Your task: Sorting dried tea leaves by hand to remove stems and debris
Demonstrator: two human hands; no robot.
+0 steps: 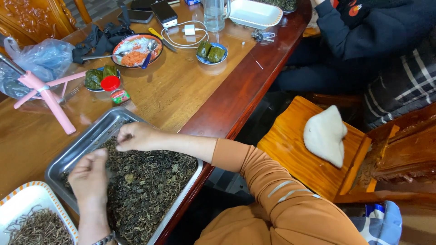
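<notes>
The rectangular stainless-steel tray (84,140) sits on the brown wooden table (181,90), filled with dark dried leaves (150,181). The right hand (136,136), fingers pinched together, hovers over the tray's far end; whether it grips a leaf cannot be determined. The left hand (89,177), loosely closed, is positioned above the leaves near the tray's left side. The hands are apart. A white orange-rimmed dish (22,199) holding brown stems (38,229) lies just beside the tray.
</notes>
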